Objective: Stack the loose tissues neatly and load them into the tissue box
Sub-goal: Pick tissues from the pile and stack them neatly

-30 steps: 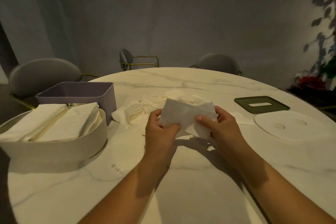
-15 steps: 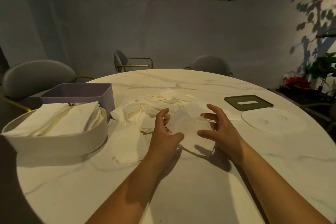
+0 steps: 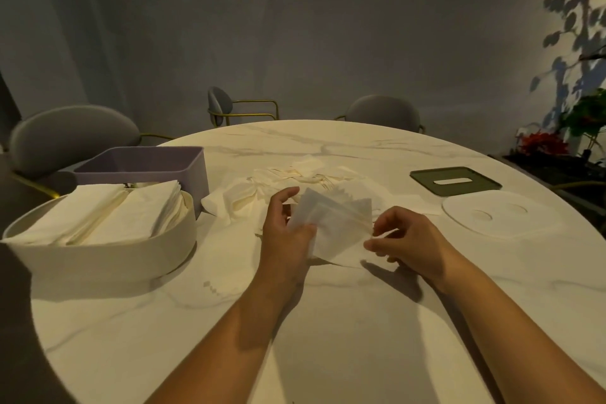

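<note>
A white folded tissue (image 3: 337, 226) lies partly raised off the marble table (image 3: 328, 321) in front of me. My left hand (image 3: 285, 236) grips its left edge, thumb up. My right hand (image 3: 410, 239) hovers at its right edge, fingers curled and slightly apart, fingertips just touching it. Behind them spreads a loose heap of tissues (image 3: 295, 179). At the left stands a white oval tissue box (image 3: 98, 256) filled with two neat stacks of tissues (image 3: 98, 213).
An open purple rectangular box (image 3: 141, 164) stands behind the oval box. At the right lie a dark green lid with a slot (image 3: 423, 175) and a white oval lid (image 3: 459, 210). Grey chairs (image 3: 65, 134) ring the table's far side. Plants stand at the far right.
A second ago both hands held the tissue up. They laid it down on the table with open fingers, and now my left hand grips its left edge again.
</note>
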A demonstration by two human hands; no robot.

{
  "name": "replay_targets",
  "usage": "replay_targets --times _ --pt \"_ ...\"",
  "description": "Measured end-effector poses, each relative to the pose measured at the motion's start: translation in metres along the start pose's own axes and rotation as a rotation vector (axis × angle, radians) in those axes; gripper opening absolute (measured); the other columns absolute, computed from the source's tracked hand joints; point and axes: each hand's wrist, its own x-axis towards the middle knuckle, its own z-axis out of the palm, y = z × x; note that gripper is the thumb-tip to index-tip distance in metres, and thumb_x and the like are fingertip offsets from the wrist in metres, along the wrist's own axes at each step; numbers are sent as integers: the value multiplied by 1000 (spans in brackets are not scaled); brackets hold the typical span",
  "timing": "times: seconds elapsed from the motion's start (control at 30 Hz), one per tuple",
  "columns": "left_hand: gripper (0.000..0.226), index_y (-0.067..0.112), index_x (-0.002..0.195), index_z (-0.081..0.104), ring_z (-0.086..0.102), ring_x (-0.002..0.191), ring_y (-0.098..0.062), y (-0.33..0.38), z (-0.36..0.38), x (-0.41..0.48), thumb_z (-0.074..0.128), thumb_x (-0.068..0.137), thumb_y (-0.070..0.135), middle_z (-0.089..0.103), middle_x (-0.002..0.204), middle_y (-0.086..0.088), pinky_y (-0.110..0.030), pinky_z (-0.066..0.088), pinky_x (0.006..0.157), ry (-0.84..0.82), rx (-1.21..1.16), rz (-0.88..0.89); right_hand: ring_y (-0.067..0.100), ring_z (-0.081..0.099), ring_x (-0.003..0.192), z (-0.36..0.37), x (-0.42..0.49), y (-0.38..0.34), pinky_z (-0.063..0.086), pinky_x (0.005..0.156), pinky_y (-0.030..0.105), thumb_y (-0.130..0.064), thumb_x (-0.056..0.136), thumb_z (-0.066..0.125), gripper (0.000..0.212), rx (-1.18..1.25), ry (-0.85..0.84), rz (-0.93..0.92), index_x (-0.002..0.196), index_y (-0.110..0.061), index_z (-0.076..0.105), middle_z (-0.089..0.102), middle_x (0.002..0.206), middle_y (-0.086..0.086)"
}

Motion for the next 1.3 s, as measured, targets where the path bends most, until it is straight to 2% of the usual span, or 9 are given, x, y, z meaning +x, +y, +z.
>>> replay_targets --times 0.13,0.3,0.43,0.53,0.63,0.73,0.93,1.17,1.3 --pt "56 30 116 47 54 86 -9 -2 -1 0 49 85 -17 50 110 5 -11 47 47 -81 -34 10 14 63 69 1 2 4 54 61 24 -17 75 79 19 -17 53 -84 85 -20 62 66 84 0" --pt "55 31 98 54 60 72 10 -6 -6 4 48 80 -21 56 99 9 -10 47 52 -127 -28 59 13 53 75 3 5 6 48 65 17 -16 73 80 28 -68 149 -314 85 -36 63 62 84 -4" --pt "53 31 97 58 61 78 -1 -9 -8 4 49 80 -19 59 95 9 -18 53 57 -134 -37 66 8 52 80 5 3 5 43 66 11 -23 74 79 30 -152 87 -315 91 -40 62 59 91 -13" --pt "50 27 100 59 62 76 -7 -6 -8 0 46 82 -18 58 96 4 -31 57 53 -163 -128 -3 7 51 85 7 4 6 40 67 9 -24 76 77 19 -159 69 -282 90 -30 66 57 95 -13" --pt "53 28 99 55 63 81 -5 -8 -9 3 46 81 -20 57 98 4 -21 55 54 -161 -70 51 7 52 88 7 6 6 40 69 5 -19 78 75 8 -118 99 -284 83 -22 68 57 96 -9" --pt "59 34 105 50 56 96 -16 -14 -11 8 48 79 -19 54 107 4 -27 59 69 -196 20 63 7 52 95 6 6 7 39 76 4 -16 82 71 15 -119 117 -331 78 -28 63 55 101 -13" --pt "64 41 109 47 55 103 -16 -18 -11 10 60 78 -13 51 120 1 -20 56 68 -228 82 57 4 38 117 3 5 5 32 100 23 -18 86 66 21 -196 150 -361 78 -36 58 43 122 -22" --pt "69 41 115 44 54 105 -18 -19 -9 10 75 71 -1 48 123 4 -19 56 74 -272 117 80 3 33 121 5 5 1 30 101 25 -16 87 64 26 -242 143 -390 77 -40 56 39 126 -20" --pt "72 44 118 41 52 104 -15 -21 -6 10 69 76 -6 46 118 9 -22 57 74 -212 210 80 5 40 117 8 6 4 35 102 26 -17 88 63 19 -207 154 -360 81 -34 57 45 126 -17"
